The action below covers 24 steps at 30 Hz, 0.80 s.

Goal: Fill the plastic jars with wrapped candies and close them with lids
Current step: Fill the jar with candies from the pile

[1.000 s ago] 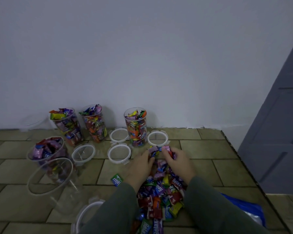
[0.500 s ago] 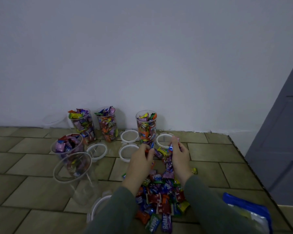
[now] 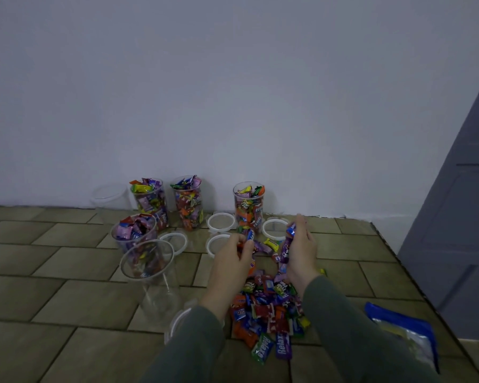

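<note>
Plastic jars stand on the tiled floor to our left and ahead, and we count six. Going left to right: an empty jar [image 3: 109, 199] sits far back against the wall; a full jar [image 3: 149, 203] stands beside it; a filled jar [image 3: 133, 234] sits nearer us, and just in front of it the empty near jar [image 3: 150, 275] waits with its mouth open, placed, we judge, close to the pile so it can be loaded next. Two more full jars follow along the wall, the middle jar [image 3: 188, 201] and the right-hand jar [image 3: 249, 207]. None wears a lid, so all the closing remains to be done.

Lids lie loose on the floor, kept within reach of the jars: we count five clearly, at [image 3: 174, 241], [image 3: 221, 221], [image 3: 219, 243], [image 3: 274, 229], and one partly hidden under our left sleeve [image 3: 181, 319].

Our left hand [image 3: 231, 261] has its fingers curled shut on a few candies. The candy pile [image 3: 266, 308], too many to count, lies between our forearms, heaped there so both hands can scoop. Our right hand [image 3: 299, 252] stands on edge, fingers together, pressing candies against its palm; we judge both hands are gathering a load for the near jar. A blue bag [image 3: 404, 333] lies flat at far right, likely the candy packaging.
</note>
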Motion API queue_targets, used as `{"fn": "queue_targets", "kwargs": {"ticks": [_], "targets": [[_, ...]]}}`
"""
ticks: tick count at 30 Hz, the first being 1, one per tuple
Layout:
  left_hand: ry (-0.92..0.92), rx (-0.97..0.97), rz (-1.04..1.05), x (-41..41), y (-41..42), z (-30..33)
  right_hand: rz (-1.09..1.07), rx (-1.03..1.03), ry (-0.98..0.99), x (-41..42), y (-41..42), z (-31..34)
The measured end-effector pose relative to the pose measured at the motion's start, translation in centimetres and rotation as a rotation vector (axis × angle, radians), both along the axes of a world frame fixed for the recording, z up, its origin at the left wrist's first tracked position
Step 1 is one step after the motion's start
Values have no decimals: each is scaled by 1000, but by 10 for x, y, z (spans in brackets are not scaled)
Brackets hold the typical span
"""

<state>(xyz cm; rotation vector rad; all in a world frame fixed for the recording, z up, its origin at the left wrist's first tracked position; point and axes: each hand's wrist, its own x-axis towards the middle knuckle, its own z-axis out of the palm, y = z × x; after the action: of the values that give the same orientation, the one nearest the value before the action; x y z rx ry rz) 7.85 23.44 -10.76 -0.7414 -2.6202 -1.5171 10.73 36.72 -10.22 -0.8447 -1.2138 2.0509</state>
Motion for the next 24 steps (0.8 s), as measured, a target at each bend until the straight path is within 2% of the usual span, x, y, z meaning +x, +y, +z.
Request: {"fn": "queue_targets", "kwargs": {"ticks": [9, 15, 18, 24], "targets": [[100, 186, -61, 4, -30, 46, 48, -120, 133, -9, -25, 32], [256, 160, -119, -9, -77, 71, 126, -148, 203, -19, -70, 60], [321, 160, -100, -21, -107, 78, 95, -165, 226, -31, -102, 70], [287, 204, -72, -51, -158, 68, 113, -264, 249, -51, -156, 85]]}}
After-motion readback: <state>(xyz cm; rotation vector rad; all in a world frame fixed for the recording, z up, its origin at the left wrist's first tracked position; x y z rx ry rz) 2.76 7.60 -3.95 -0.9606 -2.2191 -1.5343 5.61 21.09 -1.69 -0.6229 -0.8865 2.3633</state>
